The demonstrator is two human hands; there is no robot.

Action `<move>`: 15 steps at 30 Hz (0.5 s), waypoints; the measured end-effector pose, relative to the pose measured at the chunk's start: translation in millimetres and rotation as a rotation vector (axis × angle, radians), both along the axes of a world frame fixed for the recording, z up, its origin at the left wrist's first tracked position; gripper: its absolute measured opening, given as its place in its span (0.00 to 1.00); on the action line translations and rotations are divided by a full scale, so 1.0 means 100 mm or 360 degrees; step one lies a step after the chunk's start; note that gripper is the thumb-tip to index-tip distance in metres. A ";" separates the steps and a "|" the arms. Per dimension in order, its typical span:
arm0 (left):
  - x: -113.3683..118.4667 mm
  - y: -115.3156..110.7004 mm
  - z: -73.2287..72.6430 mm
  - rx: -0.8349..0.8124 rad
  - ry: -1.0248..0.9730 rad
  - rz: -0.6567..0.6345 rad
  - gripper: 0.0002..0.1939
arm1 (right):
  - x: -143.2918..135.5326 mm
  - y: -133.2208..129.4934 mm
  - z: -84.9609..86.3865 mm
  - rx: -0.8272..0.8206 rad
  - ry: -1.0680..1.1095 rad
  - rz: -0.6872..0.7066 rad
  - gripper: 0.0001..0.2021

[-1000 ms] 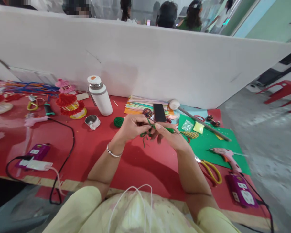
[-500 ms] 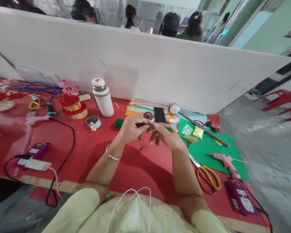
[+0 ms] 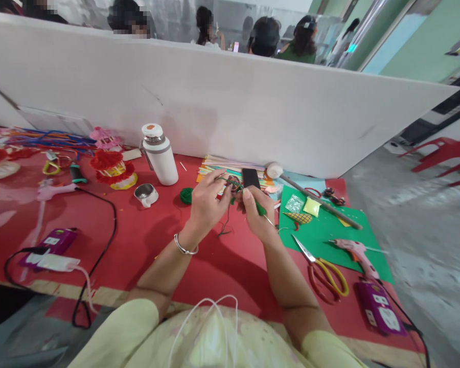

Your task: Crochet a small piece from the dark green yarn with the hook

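Above the red table, my left hand (image 3: pixel 210 199) is closed on green yarn (image 3: pixel 235 185), which runs over its raised forefinger. My right hand (image 3: pixel 258 209) grips a crochet hook (image 3: pixel 260 208) with a green handle; its thin metal shaft sticks out below the palm. The hook's tip meets the yarn between the two hands, and fingers partly hide it. Loose green yarn ends (image 3: pixel 226 225) hang beneath. A ball of green yarn (image 3: pixel 186 195) lies just left of my left hand.
Scissors (image 3: pixel 318 271) and a pink glue gun (image 3: pixel 358 251) lie on the right, by a green sheet (image 3: pixel 371 232). A white thermos (image 3: pixel 161 158) and its cup (image 3: pixel 146 194) stand left. Behind runs a white partition (image 3: pixel 230 102). A black phone (image 3: pixel 250 178) lies beyond my hands.
My hands have drawn slightly apart and turned. My left forefinger has lifted with the yarn over it, and the hook in my right hand now slants down toward the palm.
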State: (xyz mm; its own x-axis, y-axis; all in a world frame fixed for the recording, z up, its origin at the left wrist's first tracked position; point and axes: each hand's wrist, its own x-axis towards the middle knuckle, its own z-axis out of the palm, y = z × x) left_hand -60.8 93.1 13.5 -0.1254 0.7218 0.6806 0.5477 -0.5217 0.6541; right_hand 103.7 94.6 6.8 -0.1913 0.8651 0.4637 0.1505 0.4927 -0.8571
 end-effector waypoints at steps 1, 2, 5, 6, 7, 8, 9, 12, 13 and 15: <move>0.00 0.00 -0.01 -0.0008 0.0000 -0.0014 0.06 | 0.00 0.00 0.00 -0.0025 0.0048 0.0009 0.24; -0.01 0.01 -0.01 -0.0030 -0.0015 -0.0059 0.06 | 0.00 0.01 -0.01 -0.0085 0.0128 0.0036 0.24; -0.03 0.03 -0.02 -0.0118 -0.0141 -0.0275 0.07 | 0.02 0.08 -0.05 -0.0354 0.0450 0.0188 0.24; -0.04 0.04 -0.02 -0.0148 -0.0191 -0.0343 0.07 | 0.04 0.11 -0.07 -0.0442 0.0543 0.0245 0.25; -0.05 0.05 -0.03 -0.0174 -0.0233 -0.0401 0.06 | 0.06 0.13 -0.08 -0.0525 0.0603 0.0313 0.26; -0.06 0.06 -0.03 -0.0191 -0.0258 -0.0445 0.06 | 0.09 0.16 -0.09 -0.0603 0.0624 0.0391 0.26; -0.07 0.06 -0.03 -0.0190 -0.0263 -0.0473 0.06 | 0.12 0.18 -0.10 -0.0669 0.0605 0.0466 0.27; -0.09 0.06 -0.02 -0.0069 -0.0170 -0.0454 0.11 | 0.21 0.21 -0.10 -0.0714 0.0414 0.0572 0.24; -0.10 0.05 -0.01 -0.0023 -0.0128 -0.0429 0.13 | 0.23 0.21 -0.09 -0.0687 0.0364 0.0555 0.24; -0.09 0.04 0.00 0.0016 -0.0069 -0.0407 0.16 | 0.24 0.19 -0.07 -0.0614 0.0331 0.0485 0.23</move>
